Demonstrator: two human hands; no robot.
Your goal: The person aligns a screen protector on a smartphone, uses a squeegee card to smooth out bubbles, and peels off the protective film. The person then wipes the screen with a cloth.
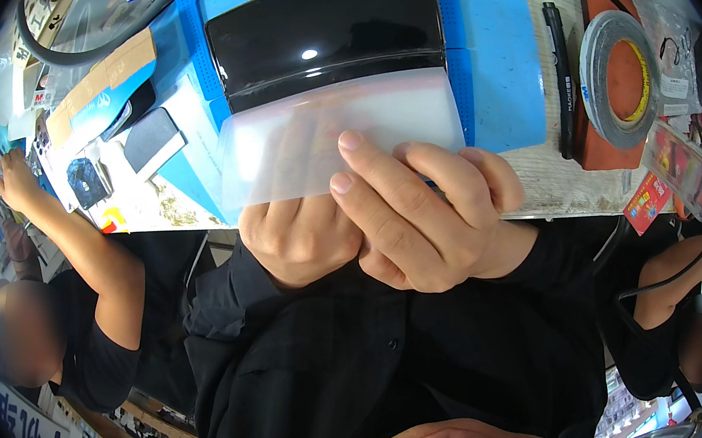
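A translucent plastic film sheet [401, 105] spans the space between my hands, with a faint pink tint along its upper edge. My left hand [304, 233] is behind the film, its fingers showing dimly through it. My right hand [431, 218] lies over the film's lower right part, two fingertips against its front; its thumb is hidden. Just beyond the film is a glossy black screen panel [333, 25] with a crease across its lower part and a lamp reflected in it. The film overlaps the panel's near edge. Under the panel sits a perforated blue mat [199, 49].
On the right are a black marker [558, 80] and rolls of adhesive tape [597, 78] on a reddish-brown block [588, 155]. A grey cable [85, 59] curves at left, near a dark flat card-like piece [153, 139]. Co-workers sit left [105, 296] and right [652, 340].
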